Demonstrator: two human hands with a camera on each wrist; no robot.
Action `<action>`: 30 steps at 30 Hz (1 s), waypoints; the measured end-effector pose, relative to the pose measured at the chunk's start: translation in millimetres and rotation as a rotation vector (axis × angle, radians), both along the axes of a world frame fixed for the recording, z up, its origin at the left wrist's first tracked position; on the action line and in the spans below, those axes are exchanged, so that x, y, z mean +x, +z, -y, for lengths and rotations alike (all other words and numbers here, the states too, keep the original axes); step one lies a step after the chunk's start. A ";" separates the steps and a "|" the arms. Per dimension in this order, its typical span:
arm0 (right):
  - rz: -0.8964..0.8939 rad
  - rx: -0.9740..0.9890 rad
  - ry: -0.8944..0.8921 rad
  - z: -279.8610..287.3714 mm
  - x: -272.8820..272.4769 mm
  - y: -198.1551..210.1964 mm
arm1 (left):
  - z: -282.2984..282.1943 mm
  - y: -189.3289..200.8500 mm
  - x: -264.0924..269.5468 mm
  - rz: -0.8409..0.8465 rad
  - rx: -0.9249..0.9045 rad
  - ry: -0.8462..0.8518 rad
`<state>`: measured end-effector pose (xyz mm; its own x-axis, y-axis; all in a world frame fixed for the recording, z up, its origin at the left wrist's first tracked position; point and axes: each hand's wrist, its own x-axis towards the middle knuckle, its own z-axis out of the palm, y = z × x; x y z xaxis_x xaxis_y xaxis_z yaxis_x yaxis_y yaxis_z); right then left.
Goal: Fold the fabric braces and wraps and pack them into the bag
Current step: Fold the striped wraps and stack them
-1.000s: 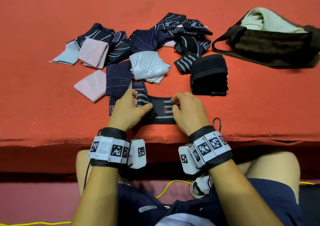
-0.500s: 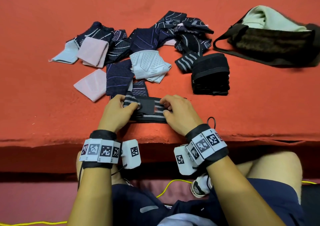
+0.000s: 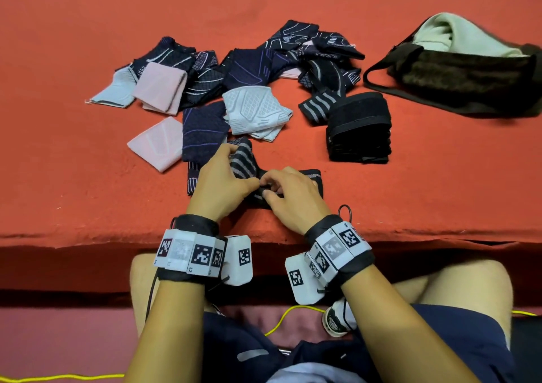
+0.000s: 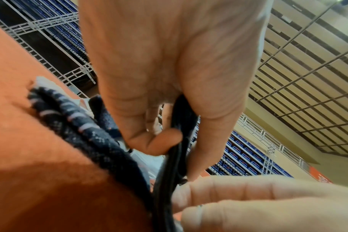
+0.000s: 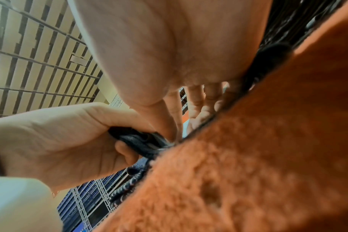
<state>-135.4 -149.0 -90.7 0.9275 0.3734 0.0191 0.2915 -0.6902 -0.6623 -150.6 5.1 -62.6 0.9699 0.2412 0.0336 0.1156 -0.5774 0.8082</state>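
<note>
A black wrap with grey stripes [image 3: 245, 163] lies near the front edge of the red table [image 3: 410, 192]. My left hand [image 3: 225, 174] grips its striped left end, which stands raised and bent over toward the middle; in the left wrist view, thumb and fingers [image 4: 159, 141] clamp the black strap [image 4: 181, 125]. My right hand [image 3: 281, 190] lies over the wrap's right half [image 3: 315, 177], thumb and forefinger pinching the fabric where the hands meet. The dark brown bag [image 3: 469, 72] lies open at the far right, with pale green cloth [image 3: 445, 34] showing in its mouth.
A loose pile of navy, pink, pale blue and white braces [image 3: 234, 89] spreads across the middle of the table. A folded black stack [image 3: 359, 127] sits right of it, between pile and bag. The table's front edge [image 3: 410, 233] runs just below my wrists.
The wrap lay stretched flat between my hands. The left hand has lifted its striped end and brought it toward the right hand, so the hands now touch.
</note>
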 end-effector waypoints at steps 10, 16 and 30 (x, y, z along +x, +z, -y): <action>-0.080 0.208 -0.173 34.0 10.5 11.5 | 46.6 -5.5 4.8 0.017 0.047 -0.205; -0.045 0.300 -0.346 52.3 16.3 8.6 | 61.1 -11.6 7.3 0.025 0.199 -0.271; 0.003 0.100 -0.382 67.8 16.9 4.1 | 43.8 -19.3 8.0 0.072 -0.037 -0.192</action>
